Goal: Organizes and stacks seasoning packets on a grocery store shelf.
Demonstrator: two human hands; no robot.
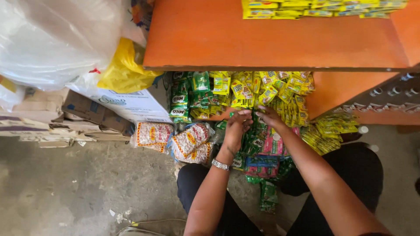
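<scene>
Green sachets (pixel 258 146): heaped on floor beneath both hands. Left hand (pixel 236 126) and right hand (pixel 270 117) close together, fingers curled into pile; grip cannot be told.

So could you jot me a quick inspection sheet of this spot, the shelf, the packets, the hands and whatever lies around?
Surface: orange shelf above a grey concrete floor.
Job's things: green sachets piled under both hands; yellow sachets packed on the lower shelf.
Clutter: peanut bags, cardboard boxes, clear plastic bag, yellow bag.
Hands: left hand, watch on wrist, and right hand reach into the sachets; grip unclear.
Cables: nothing seen.
Surroundings: bottles racked at right.
</scene>
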